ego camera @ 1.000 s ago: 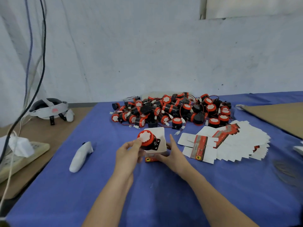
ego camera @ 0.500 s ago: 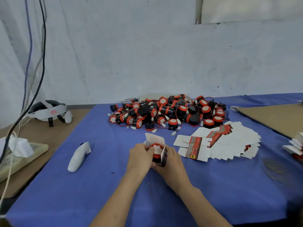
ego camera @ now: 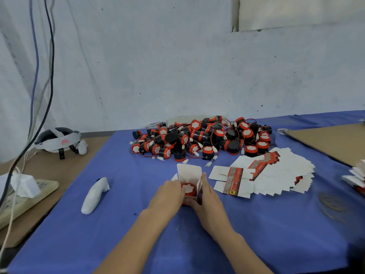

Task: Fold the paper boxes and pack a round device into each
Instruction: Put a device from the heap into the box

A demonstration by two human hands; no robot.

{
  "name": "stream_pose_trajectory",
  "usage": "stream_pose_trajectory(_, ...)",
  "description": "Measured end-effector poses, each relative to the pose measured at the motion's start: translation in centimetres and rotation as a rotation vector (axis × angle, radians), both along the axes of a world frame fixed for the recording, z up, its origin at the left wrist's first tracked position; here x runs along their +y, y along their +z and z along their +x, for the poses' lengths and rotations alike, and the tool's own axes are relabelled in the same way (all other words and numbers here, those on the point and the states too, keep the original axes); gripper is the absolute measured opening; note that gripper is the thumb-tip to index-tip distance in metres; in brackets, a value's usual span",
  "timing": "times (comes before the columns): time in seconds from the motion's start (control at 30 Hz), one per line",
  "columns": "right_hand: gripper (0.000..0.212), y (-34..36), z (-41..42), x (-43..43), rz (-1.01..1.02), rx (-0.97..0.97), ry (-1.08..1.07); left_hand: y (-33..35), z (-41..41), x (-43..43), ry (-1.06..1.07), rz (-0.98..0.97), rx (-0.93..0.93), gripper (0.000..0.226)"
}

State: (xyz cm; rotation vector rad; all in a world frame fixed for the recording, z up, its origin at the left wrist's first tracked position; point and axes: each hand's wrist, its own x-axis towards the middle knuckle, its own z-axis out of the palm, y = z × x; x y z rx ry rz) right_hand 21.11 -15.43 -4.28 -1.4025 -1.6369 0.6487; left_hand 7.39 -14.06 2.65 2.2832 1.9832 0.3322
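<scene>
The round device (ego camera: 188, 189) you held over the paper box (ego camera: 189, 172) a second ago now sits inside it, lower centre of the frame, your left grip (ego camera: 169, 195) and right grip (ego camera: 209, 196) clasping its walls, so only closing its open top seems left.

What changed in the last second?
The round device, earlier held by the left hand over the paper box, now sits inside it. Left hand and right hand both grip the box. Top flap still open; device pile, flat boxes, white controller unmoved.
</scene>
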Motion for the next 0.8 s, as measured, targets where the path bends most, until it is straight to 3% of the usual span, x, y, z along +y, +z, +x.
stream_pose_trajectory(0.13,0.085,0.0,0.1,-0.2,0.038,-0.026,-0.007,-1.2,-1.6,-1.1,-0.169,0.021,-0.09,0.024)
stream_pose_trajectory(0.23,0.089,0.1,0.1,-0.3,0.076,-0.044,0.011,-1.8,-2.4,-1.5,-0.179,0.045,-0.106,0.02)
stream_pose_trajectory(0.33,0.083,0.1,0.0,-0.1,0.1,-0.266,0.022,-1.9,-2.5,-1.1,-0.172,0.083,-0.059,0.026)
stream_pose_trajectory(0.43,0.061,0.0,-0.4,-0.1,0.16,-0.478,-0.02,-1.9,-2.4,-1.0,-0.206,0.205,0.023,0.024)
stream_pose_trajectory(0.53,0.033,0.0,-0.8,-0.4,0.196,-0.485,-0.06,-2.1,-2.7,-1.1,-0.204,0.329,-0.001,0.019)
stream_pose_trajectory(0.8,0.037,-0.2,-0.7,-0.2,0.205,-0.499,-0.065,-1.2,-2.5,-1.0,-0.322,0.512,0.326,0.055)
